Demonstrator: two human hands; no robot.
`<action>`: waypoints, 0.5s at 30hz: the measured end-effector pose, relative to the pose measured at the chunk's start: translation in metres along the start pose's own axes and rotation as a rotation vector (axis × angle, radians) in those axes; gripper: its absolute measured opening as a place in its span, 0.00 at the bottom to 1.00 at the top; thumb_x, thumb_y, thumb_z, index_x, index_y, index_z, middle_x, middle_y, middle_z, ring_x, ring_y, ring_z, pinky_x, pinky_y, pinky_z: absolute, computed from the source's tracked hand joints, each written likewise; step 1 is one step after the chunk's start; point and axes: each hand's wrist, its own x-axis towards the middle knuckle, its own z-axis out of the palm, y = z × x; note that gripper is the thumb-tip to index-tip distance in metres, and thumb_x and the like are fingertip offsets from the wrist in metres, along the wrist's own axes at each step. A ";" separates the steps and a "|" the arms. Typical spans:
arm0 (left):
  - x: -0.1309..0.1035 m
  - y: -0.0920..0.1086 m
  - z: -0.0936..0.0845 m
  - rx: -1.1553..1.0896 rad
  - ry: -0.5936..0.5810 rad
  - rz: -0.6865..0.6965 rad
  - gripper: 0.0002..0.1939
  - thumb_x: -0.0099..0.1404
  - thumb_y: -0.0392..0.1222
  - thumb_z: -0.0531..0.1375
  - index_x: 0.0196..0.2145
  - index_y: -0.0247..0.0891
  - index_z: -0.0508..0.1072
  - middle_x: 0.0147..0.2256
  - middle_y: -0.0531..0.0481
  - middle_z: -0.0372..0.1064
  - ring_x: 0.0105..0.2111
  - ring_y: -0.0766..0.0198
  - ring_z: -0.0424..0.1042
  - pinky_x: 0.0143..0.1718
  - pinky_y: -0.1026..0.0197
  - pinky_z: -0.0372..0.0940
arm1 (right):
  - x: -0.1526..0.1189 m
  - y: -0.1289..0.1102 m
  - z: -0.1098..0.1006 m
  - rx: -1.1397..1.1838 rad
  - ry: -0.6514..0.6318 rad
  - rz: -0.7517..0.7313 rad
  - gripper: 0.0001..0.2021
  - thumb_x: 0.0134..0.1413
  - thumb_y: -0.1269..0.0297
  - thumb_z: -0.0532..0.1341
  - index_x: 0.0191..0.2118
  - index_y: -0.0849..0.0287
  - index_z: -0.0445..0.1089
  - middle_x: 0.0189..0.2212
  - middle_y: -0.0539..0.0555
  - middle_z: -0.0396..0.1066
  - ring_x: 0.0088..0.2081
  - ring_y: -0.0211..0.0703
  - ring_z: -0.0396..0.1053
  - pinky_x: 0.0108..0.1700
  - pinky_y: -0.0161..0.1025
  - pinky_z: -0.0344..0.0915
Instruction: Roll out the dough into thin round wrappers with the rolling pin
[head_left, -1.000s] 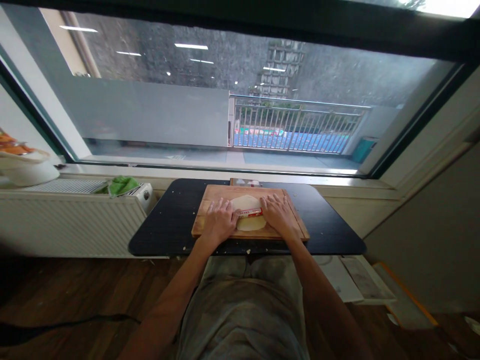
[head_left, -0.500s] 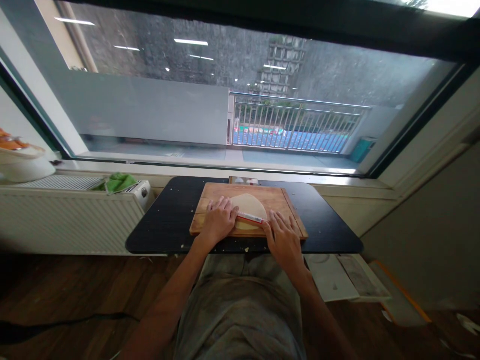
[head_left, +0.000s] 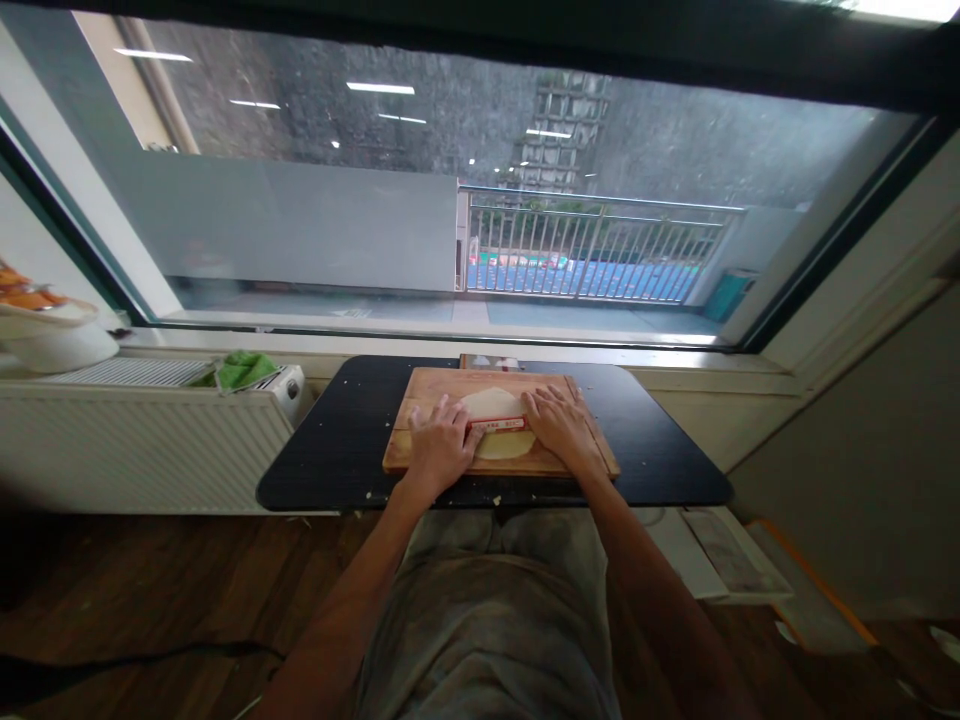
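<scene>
A flat sheet of pale dough (head_left: 506,446) lies on a wooden cutting board (head_left: 409,395). Across it rests a rolling pin (head_left: 499,425), a slim rod with a red and white printed label in its middle. My left hand (head_left: 442,440) covers the pin's left end, its fingers laid forward over it and the thumb by the label. Over the right end lies my right hand (head_left: 559,425), fingers pointing forward and left. Both ends of the pin are hidden beneath the hands. Dough shows on both the near and far sides of the pin.
The board sits on a black table (head_left: 660,440) with small dough crumbs near its front edge. Behind the board is a small box (head_left: 490,362). A radiator (head_left: 150,440) with a green cloth (head_left: 245,369) stands at left, below a large window.
The rolling pin has swung from slanting down at the right to nearly level. My right hand has moved forward and slightly left; my left hand has shifted little.
</scene>
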 end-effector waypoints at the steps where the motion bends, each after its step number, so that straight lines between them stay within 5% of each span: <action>1: 0.000 0.000 0.000 -0.003 0.003 0.001 0.21 0.81 0.54 0.52 0.59 0.45 0.77 0.68 0.40 0.70 0.74 0.41 0.58 0.72 0.24 0.48 | 0.000 -0.001 0.000 0.012 0.009 0.013 0.18 0.76 0.67 0.54 0.60 0.55 0.77 0.58 0.62 0.80 0.66 0.55 0.70 0.75 0.58 0.49; 8: 0.003 -0.002 -0.004 -0.113 -0.007 -0.018 0.20 0.83 0.50 0.48 0.50 0.44 0.79 0.60 0.43 0.78 0.67 0.47 0.69 0.71 0.29 0.53 | -0.044 -0.018 -0.001 0.172 0.150 0.148 0.23 0.82 0.57 0.48 0.47 0.54 0.81 0.52 0.58 0.83 0.58 0.53 0.75 0.65 0.50 0.64; 15: 0.005 -0.002 0.002 -0.149 0.020 -0.029 0.18 0.83 0.47 0.49 0.51 0.47 0.79 0.64 0.45 0.75 0.72 0.48 0.63 0.73 0.30 0.51 | -0.091 -0.027 0.010 0.297 0.322 0.082 0.24 0.81 0.54 0.48 0.62 0.59 0.78 0.58 0.62 0.80 0.63 0.55 0.74 0.69 0.55 0.64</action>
